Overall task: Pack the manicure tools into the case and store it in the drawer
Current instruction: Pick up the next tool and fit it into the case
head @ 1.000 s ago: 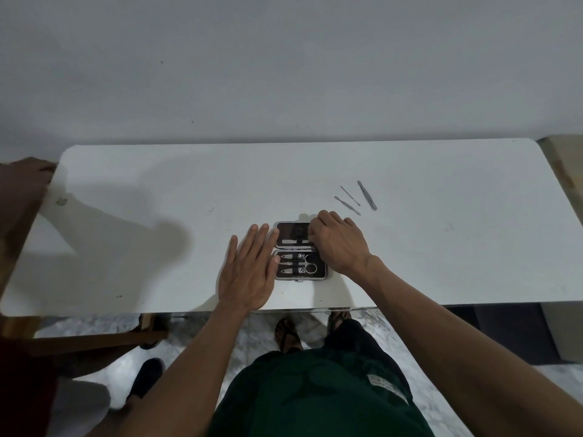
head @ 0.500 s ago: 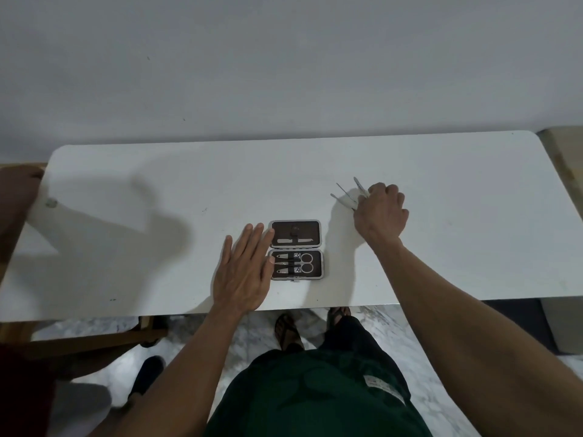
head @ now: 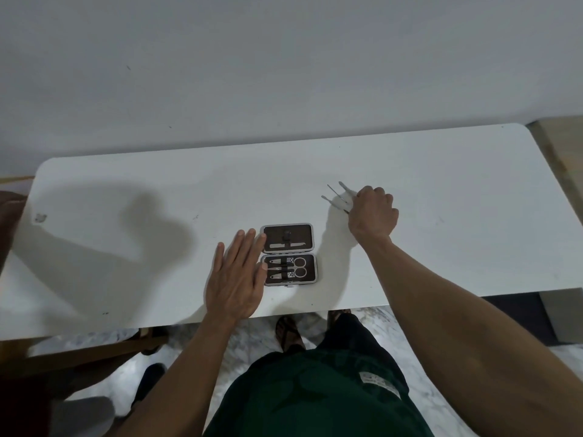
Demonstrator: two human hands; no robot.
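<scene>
A small brown manicure case [head: 310, 238] with a silver rim lies open on the white table [head: 441, 247]. Its near half holds scissors and two clippers; its far half holds a flat file. My left hand [head: 236, 279] lies flat on the table, fingers straight, touching the case's left edge. My right hand [head: 372, 216] is to the right of the case, fingers curled over three thin metal tools [head: 337, 197]. Their tips stick out to the left of the knuckles. Whether the tools are lifted off the table is unclear.
A wooden chair or bench [head: 79, 357] stands under the table's left end. A dark brown object [head: 9, 212] sits at the far left edge. The wall runs right behind the table. My feet in sandals [head: 288, 335] show below the front edge.
My right hand left the case, moved right and back to the three loose tools, and curled its fingers over them. My left hand stayed beside the case.
</scene>
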